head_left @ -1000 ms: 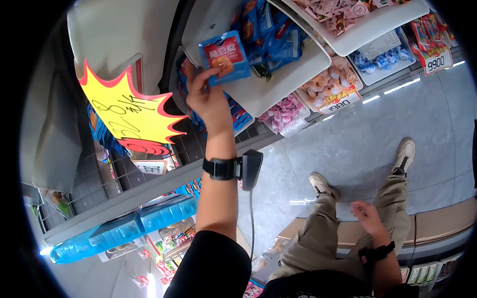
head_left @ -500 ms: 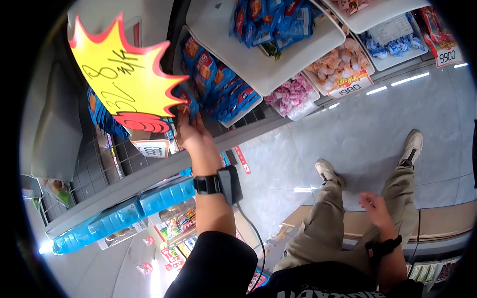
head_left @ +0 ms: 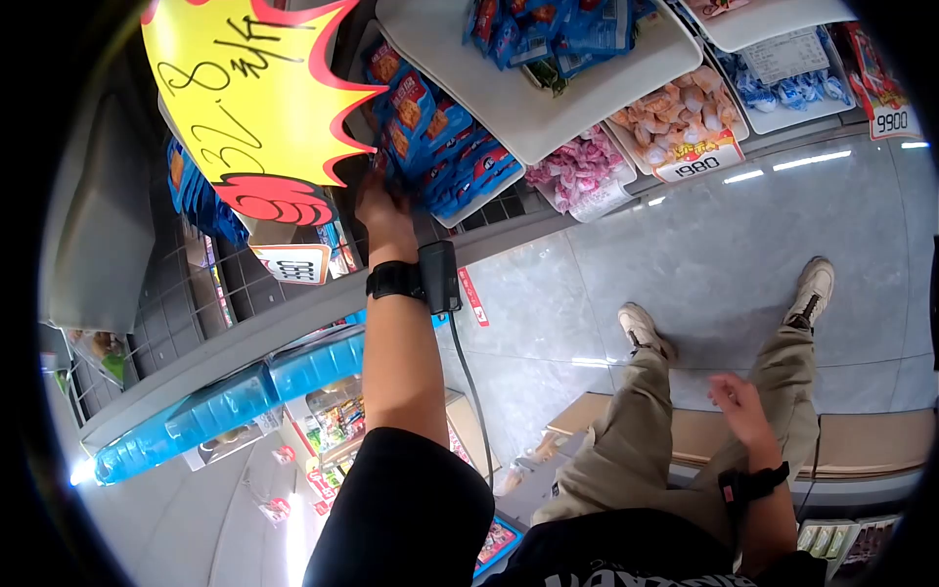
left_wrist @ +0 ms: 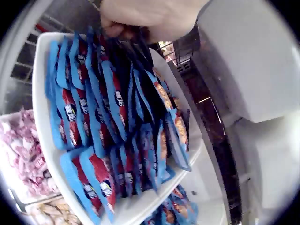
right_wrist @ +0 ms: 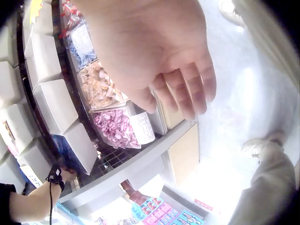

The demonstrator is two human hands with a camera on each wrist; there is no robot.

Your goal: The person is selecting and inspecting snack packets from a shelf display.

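My left hand reaches into a white tray filled with upright rows of blue and red snack packets. In the left wrist view its curled fingers grip at the top of a packet at the tray's end; that packet is mostly hidden in shadow under the hand. Part of the yellow price sign overlaps the fingertips in the head view. Low by the legs, my right hand hangs with loosely bent fingers and holds nothing; its palm shows in the right wrist view.
Above stands a white bin with more blue packets. Along the shelf edge are pink-wrapped sweets, orange-wrapped sweets and a 1980 price card. Blue plastic containers lie below the shelf. A cable trails from the left wrist camera.
My left hand has carried a blue packet from over the upper bin down to the end of the lower tray, and its fingers are now among the packets. The right hand stays low.
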